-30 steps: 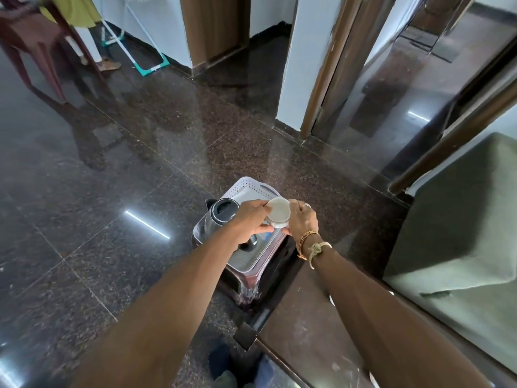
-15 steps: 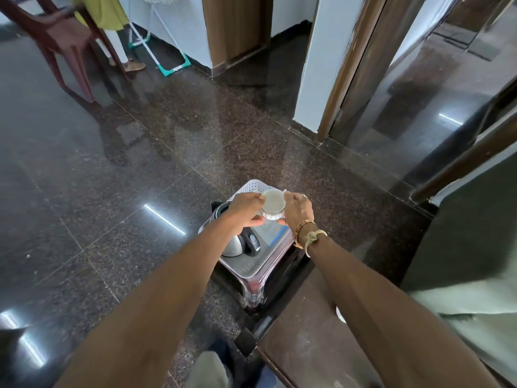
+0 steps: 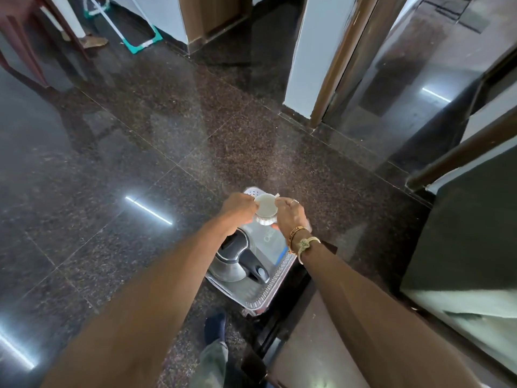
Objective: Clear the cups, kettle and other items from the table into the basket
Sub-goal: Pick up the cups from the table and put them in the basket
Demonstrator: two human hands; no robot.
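Observation:
A small white cup (image 3: 265, 209) is held between both hands over the far end of the basket. My left hand (image 3: 237, 210) grips its left rim and my right hand (image 3: 291, 215) grips its right rim. The grey perforated basket (image 3: 267, 291) rests on the dark floor beside the table corner. A steel kettle (image 3: 235, 261) with a black lid and handle lies inside it, next to a flat pale box (image 3: 270, 242) that is partly hidden by my right wrist.
The brown table top (image 3: 302, 345) is at the lower right, its dark edge next to the basket. A green sofa (image 3: 475, 247) stands at the right. A white pillar (image 3: 313, 51) and door frames are beyond. A maroon chair (image 3: 25, 37) stands far left. My foot (image 3: 215, 326) is beneath.
The view has tilted, so the basket and hands sit lower in the frame. Both hands keep hold of the cup, now nearer the basket's far end.

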